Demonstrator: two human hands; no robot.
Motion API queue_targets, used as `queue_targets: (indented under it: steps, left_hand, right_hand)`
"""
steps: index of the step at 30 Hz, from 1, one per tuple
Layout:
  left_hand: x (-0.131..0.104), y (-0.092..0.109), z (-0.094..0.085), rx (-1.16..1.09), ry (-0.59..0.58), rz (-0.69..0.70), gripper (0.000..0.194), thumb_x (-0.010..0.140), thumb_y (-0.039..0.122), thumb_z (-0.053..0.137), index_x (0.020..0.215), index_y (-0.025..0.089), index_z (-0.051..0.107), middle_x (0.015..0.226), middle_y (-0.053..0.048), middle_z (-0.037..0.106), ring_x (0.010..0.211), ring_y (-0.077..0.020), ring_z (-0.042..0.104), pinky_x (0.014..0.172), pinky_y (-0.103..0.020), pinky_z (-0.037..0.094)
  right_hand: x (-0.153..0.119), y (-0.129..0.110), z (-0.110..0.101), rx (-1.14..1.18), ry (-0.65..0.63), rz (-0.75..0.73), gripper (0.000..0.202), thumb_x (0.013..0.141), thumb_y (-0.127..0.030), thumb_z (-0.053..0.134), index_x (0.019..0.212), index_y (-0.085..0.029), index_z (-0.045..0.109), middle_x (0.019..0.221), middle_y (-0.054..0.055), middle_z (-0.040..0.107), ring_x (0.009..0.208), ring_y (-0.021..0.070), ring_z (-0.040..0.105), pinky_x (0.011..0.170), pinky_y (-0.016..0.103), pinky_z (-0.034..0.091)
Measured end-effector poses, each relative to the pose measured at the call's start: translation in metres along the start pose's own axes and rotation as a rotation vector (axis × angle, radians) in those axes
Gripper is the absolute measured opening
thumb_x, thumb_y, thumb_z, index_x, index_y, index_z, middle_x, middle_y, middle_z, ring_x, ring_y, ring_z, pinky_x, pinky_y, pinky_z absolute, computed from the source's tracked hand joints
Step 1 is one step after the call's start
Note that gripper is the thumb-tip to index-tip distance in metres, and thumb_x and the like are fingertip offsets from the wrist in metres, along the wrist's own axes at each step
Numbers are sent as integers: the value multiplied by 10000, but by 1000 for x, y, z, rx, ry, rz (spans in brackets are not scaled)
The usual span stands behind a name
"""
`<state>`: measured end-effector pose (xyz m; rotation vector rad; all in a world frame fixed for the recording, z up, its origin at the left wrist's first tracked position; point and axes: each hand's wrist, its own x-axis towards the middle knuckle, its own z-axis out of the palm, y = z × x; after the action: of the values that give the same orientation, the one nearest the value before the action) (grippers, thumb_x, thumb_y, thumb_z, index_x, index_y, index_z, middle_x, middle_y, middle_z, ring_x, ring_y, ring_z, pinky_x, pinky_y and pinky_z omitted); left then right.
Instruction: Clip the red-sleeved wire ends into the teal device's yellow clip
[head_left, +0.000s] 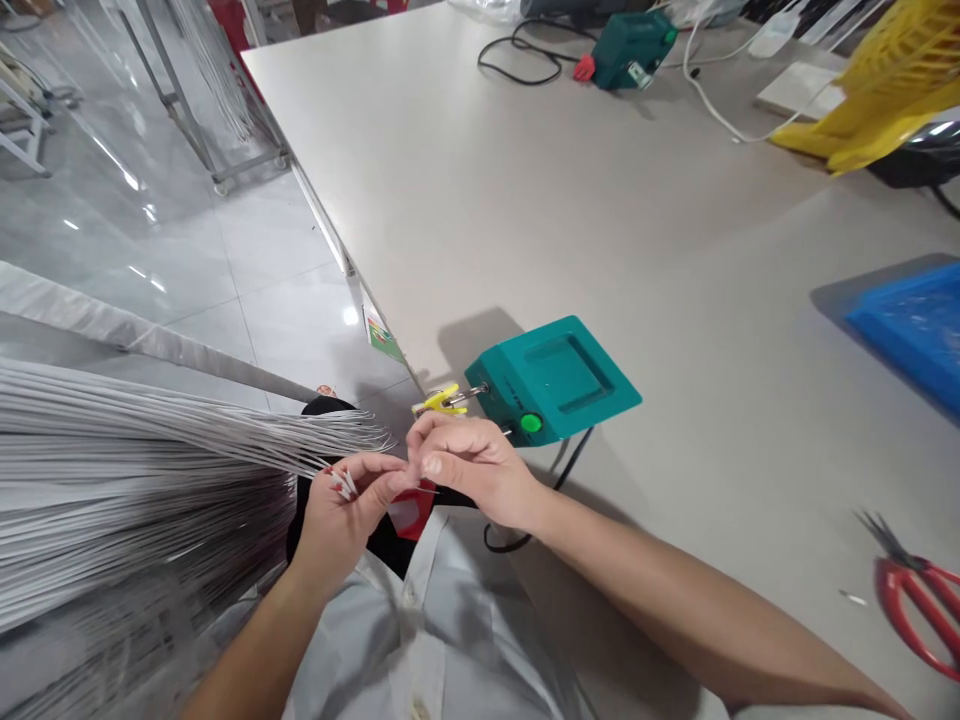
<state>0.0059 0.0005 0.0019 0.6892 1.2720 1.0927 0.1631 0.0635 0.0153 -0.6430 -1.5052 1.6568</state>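
My left hand [349,505] is closed around several short white pieces with red ends [343,484], held against the palm. Its thumb and index finger meet the fingertips of my right hand [476,465], which is pinched. A thin wire end [427,491] shows just below the joined fingertips; which hand grips it is hard to tell. Right behind my right hand sits a green device [559,385] with a round green button [531,423] and a yellow clip [442,401] at its left side. Long grey-white wires [187,425] reach close to my left hand.
Red-handled scissors [911,580] lie at the right of the table [600,230]. A blue tray [915,325] is at the right edge. Farther back are another green device [634,50], cables and a yellow object [892,80]. A metal rack [180,100] stands on the floor.
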Motion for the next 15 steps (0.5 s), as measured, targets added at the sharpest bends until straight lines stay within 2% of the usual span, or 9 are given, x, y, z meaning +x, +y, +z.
queue_targets:
  steps: [3,5,7,10,15]
  left_hand:
    - [4,-1,-4,36,96,12,221,651,254,734,851,174,684,737,-32,685,601,-112,581,527,-195,437]
    - [6,-1,-5,52,102,30,264,650,267,734,891,177,674,776,-35,677,684,-136,596,593,-214,458]
    - [8,0,-2,78,32,72,294,651,298,729,905,167,662,791,-38,660,730,-159,594,652,-245,468]
    - [8,0,6,160,-83,150,250,671,332,705,830,148,645,778,-37,628,725,-164,566,681,-264,457]
    - [3,2,7,236,-178,122,187,786,339,585,735,161,608,622,12,535,584,-106,468,558,-212,402]
  right_hand:
    - [-3,-10,-5,-123,-51,-101,322,824,-389,544,654,-160,694,721,49,598,648,112,552,606,248,455]
    - [-3,-13,-2,-239,-43,-164,211,805,-320,582,722,-166,701,726,45,613,659,115,572,628,247,467]
    - [-2,-11,4,-362,9,-197,115,774,-252,620,803,-174,699,734,42,631,685,120,589,648,244,475]
    - [1,-4,15,-542,66,-189,111,777,-226,608,838,-200,698,763,39,651,700,123,597,648,243,472]
    - [3,3,19,-600,102,-93,137,804,-186,549,723,-183,660,695,28,624,661,123,572,626,249,456]
